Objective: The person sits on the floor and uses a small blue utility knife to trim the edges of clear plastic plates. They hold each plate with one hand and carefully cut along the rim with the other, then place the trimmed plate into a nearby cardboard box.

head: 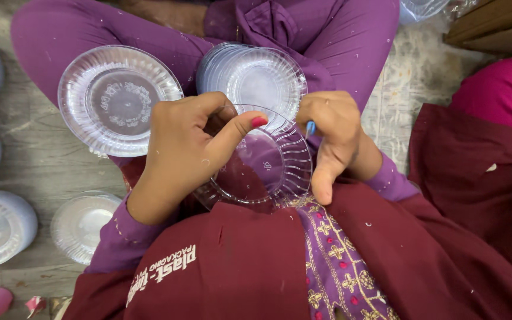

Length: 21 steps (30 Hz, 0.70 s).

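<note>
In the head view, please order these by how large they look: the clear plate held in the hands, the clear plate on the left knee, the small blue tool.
1. and 2. The held plate and the knee plate look about alike; the hands hide part of the held one, which is also nearer the camera, so I do not rank them.
3. The blue tool, in the right hand, is by far the smallest.

Glossy, ribbed clear plastic plate [268,166]; matt maroon cloth apron [256,261]; rough grey floor [37,160].

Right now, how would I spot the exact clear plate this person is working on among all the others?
Start at the purple lap, where two clear plastic plates rest. Just below them, the left hand and right hand hold one fluted clear plate between them. Unlike its neighbours, it is lifted, tilted and gripped, beside the right hand's small blue tool.
</note>
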Tool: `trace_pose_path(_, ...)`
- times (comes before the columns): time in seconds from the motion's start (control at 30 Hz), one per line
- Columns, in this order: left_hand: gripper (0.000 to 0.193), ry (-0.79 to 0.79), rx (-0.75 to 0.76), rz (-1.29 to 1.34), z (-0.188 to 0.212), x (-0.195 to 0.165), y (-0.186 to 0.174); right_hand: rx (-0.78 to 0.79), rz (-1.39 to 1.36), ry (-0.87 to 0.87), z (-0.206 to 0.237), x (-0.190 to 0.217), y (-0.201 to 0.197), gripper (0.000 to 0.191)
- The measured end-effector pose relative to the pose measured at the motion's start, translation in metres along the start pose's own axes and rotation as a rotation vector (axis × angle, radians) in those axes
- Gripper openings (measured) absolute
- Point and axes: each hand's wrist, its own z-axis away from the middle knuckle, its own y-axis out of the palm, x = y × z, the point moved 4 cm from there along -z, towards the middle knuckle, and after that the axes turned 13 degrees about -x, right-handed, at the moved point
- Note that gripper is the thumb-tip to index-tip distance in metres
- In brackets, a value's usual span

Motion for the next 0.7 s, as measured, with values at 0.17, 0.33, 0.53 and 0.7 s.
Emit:
trace_pose_path(0.17,0.035,0.009,-0.023,0.013,0.001,-0.003,0.002,0.014,-0.083,-0.002,0.01,0.0,0.006,0.091)
trace_pose_path(0.33,0.028,-0.291,-0.108,0.185,-0.003,0.003,-0.008,0.071,-0.087,-0.125,0.023,0.017,0.012,0.078)
trace_pose_path(0.53,0.031,-0.208,-0.049,0.116,-0.005,0.002,-0.002,-0.156,0.055,0.029,0.017,-0.001,0.008,0.08)
trace_pose_path(0.7,0.03,-0.226,-0.06,0.134,-0.001,0.002,0.001,-0.115,-0.071,0.156,0.012,-0.007,0.009,0.061)
